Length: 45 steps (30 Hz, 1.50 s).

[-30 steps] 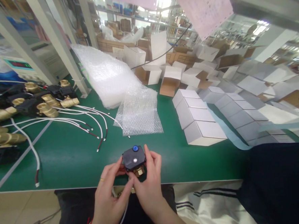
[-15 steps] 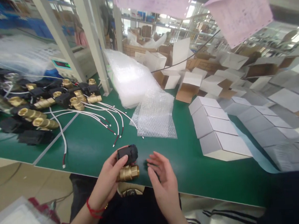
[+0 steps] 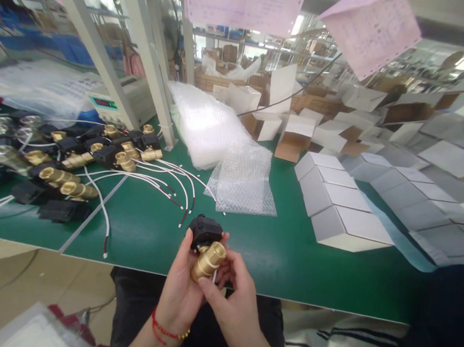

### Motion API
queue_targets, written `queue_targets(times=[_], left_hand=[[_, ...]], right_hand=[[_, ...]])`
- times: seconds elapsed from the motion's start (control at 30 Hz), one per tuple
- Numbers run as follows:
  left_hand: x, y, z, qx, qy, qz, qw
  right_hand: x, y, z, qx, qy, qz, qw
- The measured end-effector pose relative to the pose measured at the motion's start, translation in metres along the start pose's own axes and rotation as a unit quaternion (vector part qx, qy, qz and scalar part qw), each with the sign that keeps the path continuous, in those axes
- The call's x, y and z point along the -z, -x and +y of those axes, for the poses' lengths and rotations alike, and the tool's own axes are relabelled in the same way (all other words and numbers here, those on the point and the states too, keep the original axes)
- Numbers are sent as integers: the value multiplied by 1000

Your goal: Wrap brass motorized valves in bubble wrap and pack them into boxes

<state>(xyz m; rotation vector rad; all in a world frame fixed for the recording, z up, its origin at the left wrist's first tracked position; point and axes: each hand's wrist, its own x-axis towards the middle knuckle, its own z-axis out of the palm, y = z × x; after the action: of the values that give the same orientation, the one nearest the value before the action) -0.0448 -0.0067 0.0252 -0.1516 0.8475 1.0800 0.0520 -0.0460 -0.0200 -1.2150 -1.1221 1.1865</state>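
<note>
A valve (image 3: 205, 247) with a black actuator box on top and a brass body below is held over the near edge of the green table (image 3: 148, 225). My left hand (image 3: 183, 287) wraps round it from the left, thumb on the black box. My right hand (image 3: 228, 294) closes in from below and right, its fingers pinching at the brass end.
Several more brass-and-black valves (image 3: 70, 167) with white cables (image 3: 149, 178) lie at the left. Bubble-wrap sheets (image 3: 244, 180) sit in the middle. Rows of closed white boxes (image 3: 336, 209) fill the right, open cartons behind. Metal posts (image 3: 150, 63) stand at the back.
My right hand, open beside the valve half a second ago, has closed onto its brass end. The valve has tilted so the brass end points towards me.
</note>
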Motion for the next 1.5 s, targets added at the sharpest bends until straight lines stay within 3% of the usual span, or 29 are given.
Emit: queue_targets(times=[0.27,0.4,0.53,0.63,0.7,0.83,1.03,1.13,1.33,1.5], left_hand=[[0,4,-6,8,44,-5,999],[9,1,-6,-62,-69,-60,994],[17,-6,7,-157,-235,-79,956],[18,-9,20,-137,-337,-80,928],[18,-10,24,-107,-299,-74,945],[17,-12,22,-4,-117,-65,991],[25,-10,13,42,61,-114,991],[26,-6,12,46,81,-109,990],[16,1,13,28,74,-96,992],[7,7,18,0,45,-76,996]], right_hand=[[2,-12,-17,-37,4,9,999],[10,-19,-25,-68,-68,-10,995],[25,-32,-35,-98,-79,-64,990],[31,-34,-40,-120,-69,-114,984],[30,-30,-44,-124,-105,-122,979],[26,-9,-49,-93,-155,-90,979],[31,13,-34,-55,-179,-114,976],[38,14,-32,-17,-152,-88,984],[51,3,-36,-36,-111,-59,991],[61,-14,-27,47,30,18,998]])
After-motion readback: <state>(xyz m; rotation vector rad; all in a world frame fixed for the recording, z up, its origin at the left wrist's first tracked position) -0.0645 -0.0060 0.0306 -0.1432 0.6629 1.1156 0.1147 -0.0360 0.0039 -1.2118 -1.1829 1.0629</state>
